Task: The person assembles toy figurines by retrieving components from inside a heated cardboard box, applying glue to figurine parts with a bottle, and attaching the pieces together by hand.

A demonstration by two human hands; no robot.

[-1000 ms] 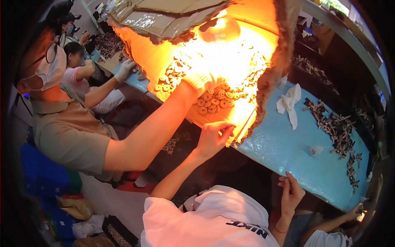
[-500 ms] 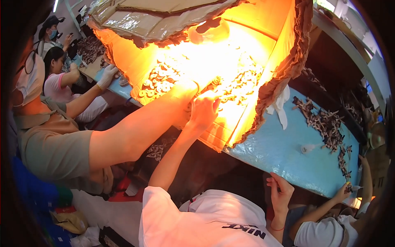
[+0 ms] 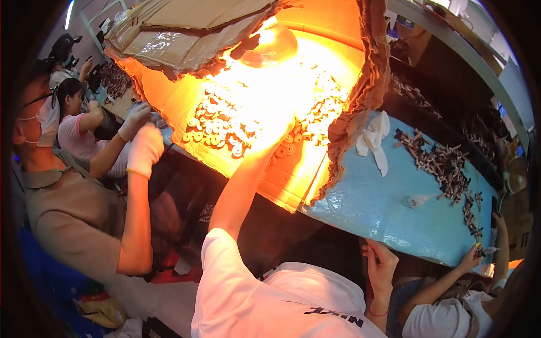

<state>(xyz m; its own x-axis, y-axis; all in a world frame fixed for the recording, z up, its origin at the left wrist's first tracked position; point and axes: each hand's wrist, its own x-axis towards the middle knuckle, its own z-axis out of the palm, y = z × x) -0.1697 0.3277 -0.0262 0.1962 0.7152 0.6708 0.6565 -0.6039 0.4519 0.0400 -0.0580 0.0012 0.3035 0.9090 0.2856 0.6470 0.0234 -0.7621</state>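
The small ring-shaped parts (image 3: pixel 225 132) are flat round discs with a hole in the middle, glowing pale orange under the lamp, and they lie scattered flat in loose clusters on the cardboard tray (image 3: pixel 293 180). The densest group spreads from the tray's left part toward its middle, several rings touching or overlapping, and a few more (image 3: pixel 284 147) lie nearer the tray's front edge. Further pieces toward the tray's right wall are washed out by glare and cannot be told apart
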